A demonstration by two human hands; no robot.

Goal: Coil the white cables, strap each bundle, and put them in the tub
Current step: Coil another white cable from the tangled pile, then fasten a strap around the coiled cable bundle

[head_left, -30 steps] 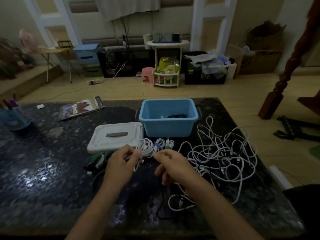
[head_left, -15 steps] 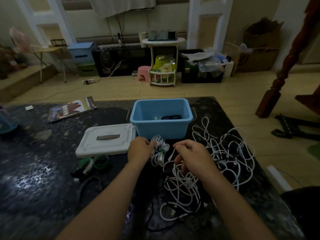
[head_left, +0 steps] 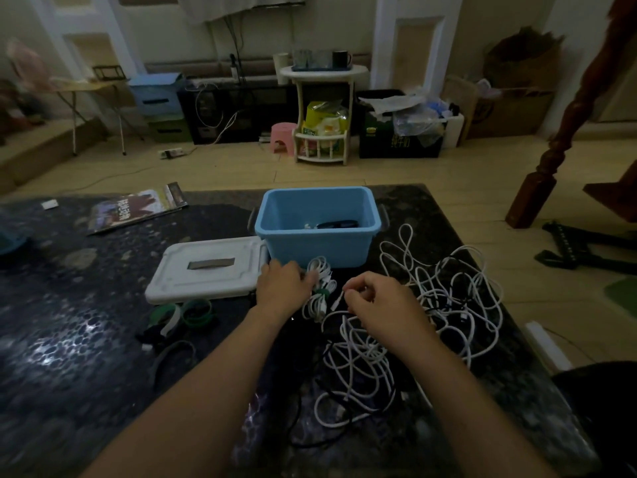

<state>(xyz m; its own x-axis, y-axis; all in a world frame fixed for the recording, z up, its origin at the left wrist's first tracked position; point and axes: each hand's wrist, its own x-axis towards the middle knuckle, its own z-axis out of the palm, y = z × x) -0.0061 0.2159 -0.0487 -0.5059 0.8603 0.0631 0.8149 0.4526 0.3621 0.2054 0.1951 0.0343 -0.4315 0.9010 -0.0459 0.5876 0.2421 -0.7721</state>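
One white lid [head_left: 206, 270] lies flat left of one blue tub [head_left: 319, 248], edges touching. The left hand [head_left: 283, 291] grips one strapped cable bundle [head_left: 319, 288] just before the tub's near wall. The right hand [head_left: 379, 305] pinches a cable end. Loose white cables [head_left: 448, 294] sprawl to the surface [head_left: 69, 339] right edge.

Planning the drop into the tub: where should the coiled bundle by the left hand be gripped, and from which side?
Grip the coiled bundle across its middle, where the green strap cinches the loops, coming from above. It lies on the table just in front of the blue tub, with loops splaying at both ends.
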